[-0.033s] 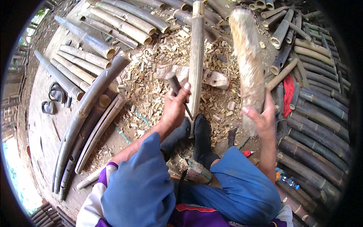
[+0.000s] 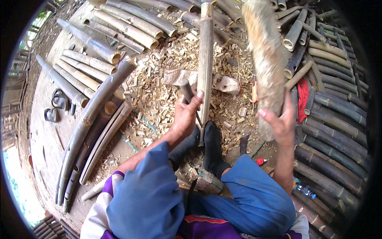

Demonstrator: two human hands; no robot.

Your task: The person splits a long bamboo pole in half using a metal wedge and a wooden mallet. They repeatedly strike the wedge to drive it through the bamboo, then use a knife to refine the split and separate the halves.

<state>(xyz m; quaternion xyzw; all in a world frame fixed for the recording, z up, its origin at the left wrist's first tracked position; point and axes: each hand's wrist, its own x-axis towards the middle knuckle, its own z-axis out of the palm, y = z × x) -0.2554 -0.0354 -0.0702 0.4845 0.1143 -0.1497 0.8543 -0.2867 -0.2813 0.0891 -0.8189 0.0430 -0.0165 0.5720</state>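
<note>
My left hand [image 2: 184, 116] is closed around a chisel [image 2: 186, 88], its thick handle end up and its thin blade slanting down to the near end of a bamboo pole [image 2: 205, 59]. That pole runs away from me, its near end between my dark-socked feet [image 2: 211, 145]. It lies across a pale wooden block [image 2: 227, 83]. On the right, my right hand [image 2: 281, 123] grips the lower end of a heavy, rough wooden club [image 2: 264, 67] with a frayed, pale surface. The club is raised, blurred by motion, and apart from the chisel.
Wood chips [image 2: 159, 75] cover the ground around the pole. Bamboo lengths [image 2: 91, 107] lie on the left, with more stacked bamboo [image 2: 338, 131] along the right. Black sandals [image 2: 59, 98], a red cloth [image 2: 303, 101], a plastic bottle [image 2: 304, 190] and a small red-capped item [image 2: 260, 161] lie about.
The club and my right hand have shifted slightly right, and the club's top has risen. An orange-handled tool behind the club now shows. My left hand and the chisel have barely moved.
</note>
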